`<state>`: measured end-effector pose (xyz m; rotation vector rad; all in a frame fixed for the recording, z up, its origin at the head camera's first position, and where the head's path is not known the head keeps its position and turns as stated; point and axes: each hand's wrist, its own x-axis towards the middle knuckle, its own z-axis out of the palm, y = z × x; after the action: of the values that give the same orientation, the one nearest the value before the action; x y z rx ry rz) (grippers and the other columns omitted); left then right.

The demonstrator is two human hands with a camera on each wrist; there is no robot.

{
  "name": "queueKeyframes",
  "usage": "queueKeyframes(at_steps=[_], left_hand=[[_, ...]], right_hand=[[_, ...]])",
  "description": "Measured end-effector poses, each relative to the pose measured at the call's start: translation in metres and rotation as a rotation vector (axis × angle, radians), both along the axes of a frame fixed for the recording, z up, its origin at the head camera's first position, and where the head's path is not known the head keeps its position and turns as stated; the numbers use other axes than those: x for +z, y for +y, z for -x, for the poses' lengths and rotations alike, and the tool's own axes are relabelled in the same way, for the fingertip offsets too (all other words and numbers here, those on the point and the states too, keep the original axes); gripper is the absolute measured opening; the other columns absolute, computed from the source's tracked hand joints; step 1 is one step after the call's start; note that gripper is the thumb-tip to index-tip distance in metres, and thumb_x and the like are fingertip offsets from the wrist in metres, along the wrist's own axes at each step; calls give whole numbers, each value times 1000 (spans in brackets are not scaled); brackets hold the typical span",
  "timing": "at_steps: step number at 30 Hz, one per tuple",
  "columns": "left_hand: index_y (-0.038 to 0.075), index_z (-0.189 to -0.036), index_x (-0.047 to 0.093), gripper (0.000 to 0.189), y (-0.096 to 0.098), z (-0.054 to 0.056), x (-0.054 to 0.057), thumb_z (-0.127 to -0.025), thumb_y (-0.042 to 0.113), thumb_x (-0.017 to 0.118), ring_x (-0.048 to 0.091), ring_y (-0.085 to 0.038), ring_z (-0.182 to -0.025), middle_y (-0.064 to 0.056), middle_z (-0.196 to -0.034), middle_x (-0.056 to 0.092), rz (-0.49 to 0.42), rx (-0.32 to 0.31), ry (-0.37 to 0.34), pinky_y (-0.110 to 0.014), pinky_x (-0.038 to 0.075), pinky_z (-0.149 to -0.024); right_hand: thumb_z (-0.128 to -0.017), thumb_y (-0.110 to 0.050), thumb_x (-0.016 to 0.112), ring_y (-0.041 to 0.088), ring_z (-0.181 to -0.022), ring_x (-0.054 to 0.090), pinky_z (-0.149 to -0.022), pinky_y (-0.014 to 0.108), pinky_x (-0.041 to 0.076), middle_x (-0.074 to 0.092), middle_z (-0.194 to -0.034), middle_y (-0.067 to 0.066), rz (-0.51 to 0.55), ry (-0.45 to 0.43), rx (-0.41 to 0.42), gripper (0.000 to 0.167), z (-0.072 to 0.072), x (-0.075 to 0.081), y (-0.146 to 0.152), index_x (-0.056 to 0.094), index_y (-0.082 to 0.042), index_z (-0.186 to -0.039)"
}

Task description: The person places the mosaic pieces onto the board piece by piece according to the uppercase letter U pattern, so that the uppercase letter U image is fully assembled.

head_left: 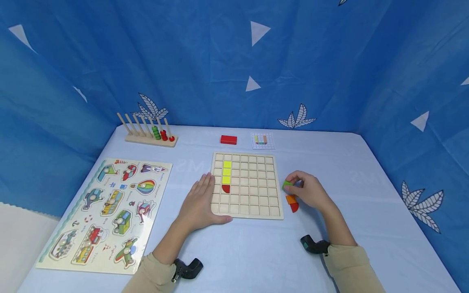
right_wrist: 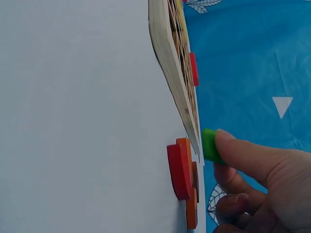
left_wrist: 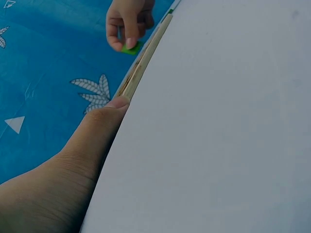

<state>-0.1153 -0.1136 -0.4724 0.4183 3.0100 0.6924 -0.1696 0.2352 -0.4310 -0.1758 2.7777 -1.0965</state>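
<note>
White tabletop [head_left: 256, 252], left hand [head_left: 198, 204] straight-fingered against grid board [head_left: 253, 190], right hand [head_left: 309, 191] with pinched, partly covered green block [right_wrist: 210, 144]

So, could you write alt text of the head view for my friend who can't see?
A right hand pinches a green block beside a wooden grid board, whose left edge the left hand touches. Three yellow squares and a red quarter-circle form a column on it; a bead rack and vehicle puzzle sit further left.
</note>
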Motion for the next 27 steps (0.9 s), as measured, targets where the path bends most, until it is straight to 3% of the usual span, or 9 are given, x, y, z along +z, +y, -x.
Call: queueKeyframes(at_steps=[7, 14, 27], left_hand=[[3, -159, 14, 137, 0, 1, -1, -62, 83, 68, 6, -26, -157, -11, -168, 10, 4, -1, -3, -48, 14, -126], [3, -158, 16, 137, 0, 0, -1, -61, 84, 69, 9, -26, -156, -11, -168, 12, 2, 1, 9, -49, 16, -125], [3, -158, 15, 138, -1, 1, -2, -61, 88, 64, 8, -25, -156, -12, -168, 12, 31, -4, 10, -47, 16, -126]], right_hand=[[-89, -22, 75, 22, -77, 51, -61, 26, 44, 64, -92, 4, 70, 5, 53, 17, 2, 4, -18, 67, -16, -102], [-89, -22, 75, 20, -70, 52, -61, 28, 44, 67, -96, 2, 122, 15, 159, 16, 3, 0, -50, 67, -18, -102], [-87, -21, 77, 19, -77, 56, -71, 32, 49, 65, -87, -4, 124, -20, 197, 12, 5, -3, -112, 67, -24, -95]])
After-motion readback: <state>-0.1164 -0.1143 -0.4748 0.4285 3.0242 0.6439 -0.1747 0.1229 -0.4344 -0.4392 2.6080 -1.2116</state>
